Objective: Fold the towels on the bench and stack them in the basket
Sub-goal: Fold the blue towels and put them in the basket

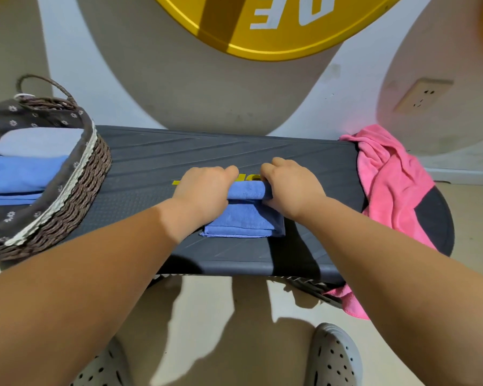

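Both hands, left [204, 190] and right [289, 188], grip the blue towel's [244, 218] folded far edge, mid-bench [156, 162]; basket [76, 188] at bench's left end.

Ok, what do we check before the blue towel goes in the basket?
1. Both hands hold it: ok. The left hand and right hand grip the far fold of the blue towel.
2. Fold pressed flat: not ok. That far fold is raised in a roll.
3. Corners matched: cannot tell, the hands cover the far ones.
4. Way to the basket: ok, the bench between is bare.
5. Room in the basket: ok, the folded towels lie below its rim.
6. Pink towel folded: not ok, it hangs crumpled over the right end.
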